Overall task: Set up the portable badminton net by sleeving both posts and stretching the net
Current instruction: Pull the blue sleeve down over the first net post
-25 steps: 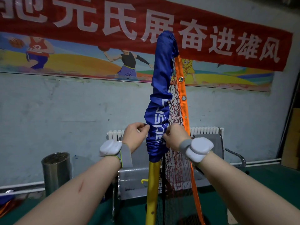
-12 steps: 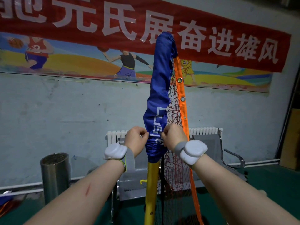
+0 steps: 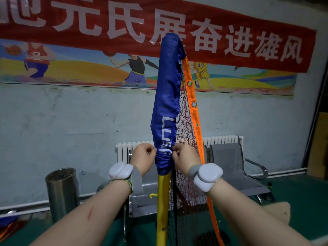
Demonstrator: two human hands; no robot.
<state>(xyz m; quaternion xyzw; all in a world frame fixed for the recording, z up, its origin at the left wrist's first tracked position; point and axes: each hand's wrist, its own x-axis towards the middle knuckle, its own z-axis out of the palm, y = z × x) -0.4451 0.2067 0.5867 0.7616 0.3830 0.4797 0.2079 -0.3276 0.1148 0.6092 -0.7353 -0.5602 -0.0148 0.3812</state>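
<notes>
White trackers (image 3: 120,170) ride on both wrists as a person works at one end of a portable badminton net. The left hand (image 3: 143,157) and right hand (image 3: 184,157) are clenched on either side of the blue sleeve (image 3: 166,103), each pinching its gathered lower hem between curled fingers and thumb. The sleeve covers the upper part of the yellow post (image 3: 162,201), its top capping the tip; below the hem the post stands bare. Fabric is wrinkled just above the grip.

A small yellow hook (image 3: 152,195) juts from the bare post just under the hem. The red mesh net (image 3: 186,139) and its orange band (image 3: 197,121) hang slack off the sleeve's right edge, running down past the right forearm.

Sleeving of this post looks only partly done. A hard or uneven pull could jam the bunched cloth on the pole, catch the hem on the hook, or trap loose mesh under the right hand's fingers. The post's foot is out of view, so downward force might also tip it.

Behind stand metal seats (image 3: 230,166), a steel bin (image 3: 61,189) and a radiator (image 3: 221,141), against a pale wall (image 3: 71,121) under a sports mural (image 3: 79,68) and a red banner (image 3: 266,23).
</notes>
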